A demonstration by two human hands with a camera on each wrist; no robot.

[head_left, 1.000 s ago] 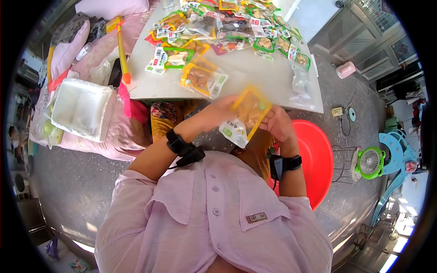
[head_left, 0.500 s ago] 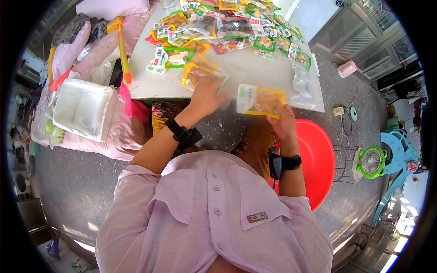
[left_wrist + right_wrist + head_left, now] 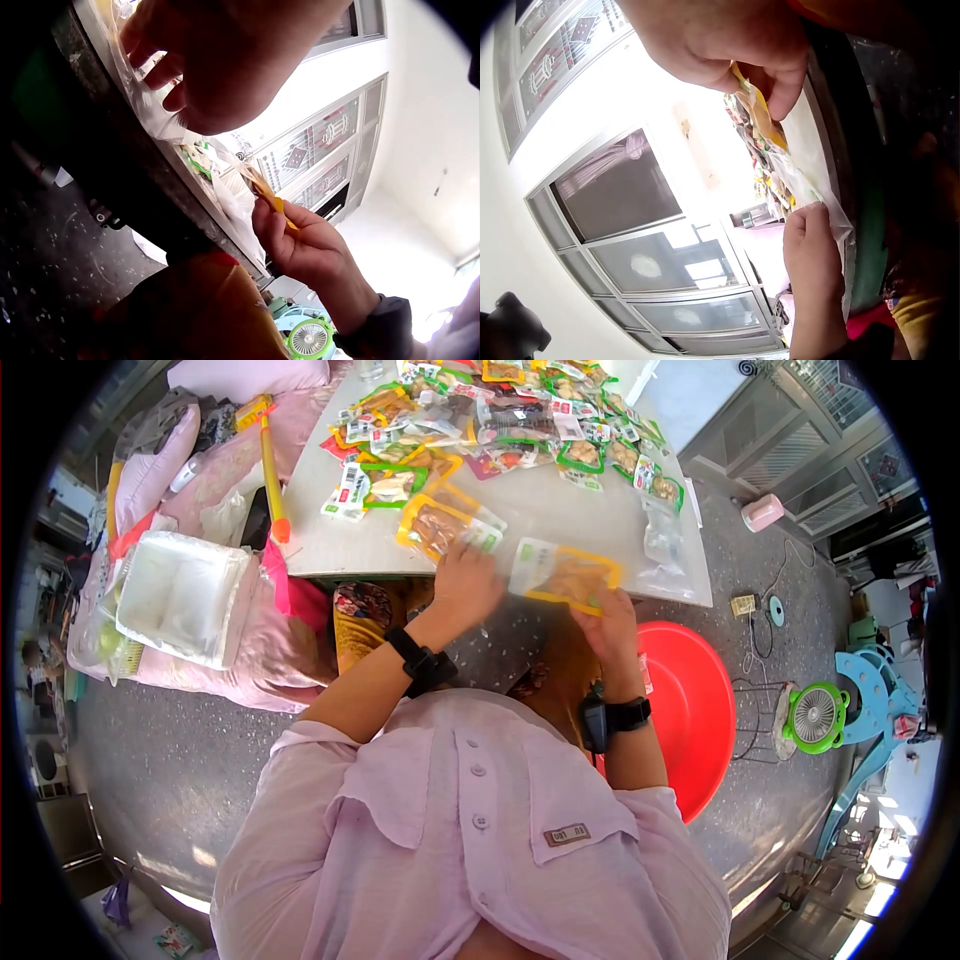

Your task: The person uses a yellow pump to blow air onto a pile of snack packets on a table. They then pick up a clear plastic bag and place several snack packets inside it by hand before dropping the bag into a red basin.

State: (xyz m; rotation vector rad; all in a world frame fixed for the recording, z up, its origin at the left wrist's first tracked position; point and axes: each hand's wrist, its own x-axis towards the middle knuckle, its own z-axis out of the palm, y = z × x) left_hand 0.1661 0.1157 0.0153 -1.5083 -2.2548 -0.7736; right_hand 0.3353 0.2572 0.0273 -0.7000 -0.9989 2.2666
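In the head view, the right hand (image 3: 608, 632) pinches the edge of a yellow-bordered food packet (image 3: 578, 576), its pale end pointing left. The same hand (image 3: 307, 244) and packet show edge-on in the left wrist view. At the table's front edge, the left hand (image 3: 468, 588) has bent fingers on the near corner of another yellow-bordered packet (image 3: 436, 528) lying on the table (image 3: 330, 545). The right wrist view shows the left hand (image 3: 814, 247) with curled fingers at clear film, and the right hand (image 3: 735, 45) above, gripping its packet (image 3: 761, 112).
Many packets (image 3: 515, 425) are heaped across the back of the table. Clear plastic (image 3: 662, 545) lies at its right edge. A red basin (image 3: 690, 710) stands lower right; a white foam box (image 3: 180, 600) sits on the bed at left. A green fan (image 3: 815, 718) is farther right.
The right hand's packet was turned from upright to sideways, then shifted slightly left and tilted. The left hand left that packet for the one on the table, and has since moved slightly right and down.
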